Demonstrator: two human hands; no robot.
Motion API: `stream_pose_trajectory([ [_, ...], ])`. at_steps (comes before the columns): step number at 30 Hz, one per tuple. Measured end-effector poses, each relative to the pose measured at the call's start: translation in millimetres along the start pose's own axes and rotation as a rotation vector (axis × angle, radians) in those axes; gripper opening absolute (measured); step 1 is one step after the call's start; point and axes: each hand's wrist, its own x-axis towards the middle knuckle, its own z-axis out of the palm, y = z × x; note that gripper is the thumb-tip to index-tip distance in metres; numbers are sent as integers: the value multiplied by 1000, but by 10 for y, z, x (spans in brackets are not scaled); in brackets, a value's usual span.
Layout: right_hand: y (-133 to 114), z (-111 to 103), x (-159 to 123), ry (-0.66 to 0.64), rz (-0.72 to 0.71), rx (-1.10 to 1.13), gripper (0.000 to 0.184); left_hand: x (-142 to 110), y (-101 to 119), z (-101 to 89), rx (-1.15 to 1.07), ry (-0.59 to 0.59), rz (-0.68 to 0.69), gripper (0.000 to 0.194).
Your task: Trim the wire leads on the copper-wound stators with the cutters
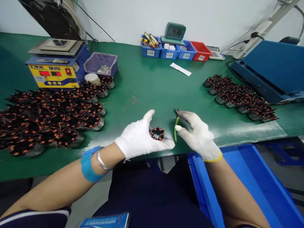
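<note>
While the left hand (140, 136) holds the copper-wound ring (162, 134) near the worktop's (142, 76) front edge, thumb and fingers curved round it, the green-handled pliers (176, 134) lie just rightward, long axis toward the far edge, at the half-curled right hand (197, 131); its grip I cannot tell.

On my green bench (152, 82) I have wound cores (54, 117) crowded at left, a smaller batch (238, 98) at right, wire scraps (133, 99), a paper strip (180, 69), blue bins (169, 55), a red bin (201, 53) and a purple tray (113, 67).
</note>
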Motion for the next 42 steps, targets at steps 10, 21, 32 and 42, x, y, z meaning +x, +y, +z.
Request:
stream_pose_trajectory([
  [10,-320,324,-112,-77,-38,125,15,127,-158,-19,-21,-104,165,103],
  [21,-291,201,-207,-175,39,115,18,21,-100,-36,-70,-112,140,113],
  [32,-327,232,-107,-105,-20,-79,23,105,-119,87,-15,-92,221,98],
  [42,-230,308,112,-201,413,543,22,255,-277,-26,-258,-292,334,121],
])
